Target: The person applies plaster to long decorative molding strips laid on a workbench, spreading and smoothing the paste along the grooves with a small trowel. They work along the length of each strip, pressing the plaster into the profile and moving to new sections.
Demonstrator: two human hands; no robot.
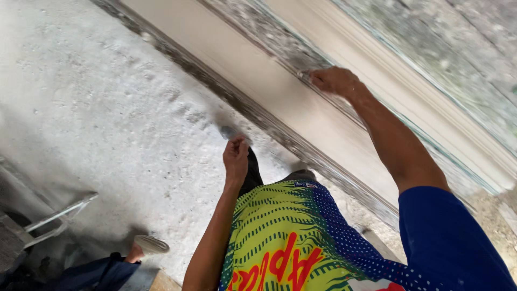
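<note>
Right hand closed, pressing a small tool against the stiff pale moulded plaster cornice; left hand pinches a light grey trowel, best gripped by its handle.

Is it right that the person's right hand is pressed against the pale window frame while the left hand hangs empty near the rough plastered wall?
Not quite. The head view shows the left hand is not empty: its fingers grip a small grey tool, blurred, near the rough plastered wall. The rest holds: the right hand is pressed against the pale window frame.
</note>
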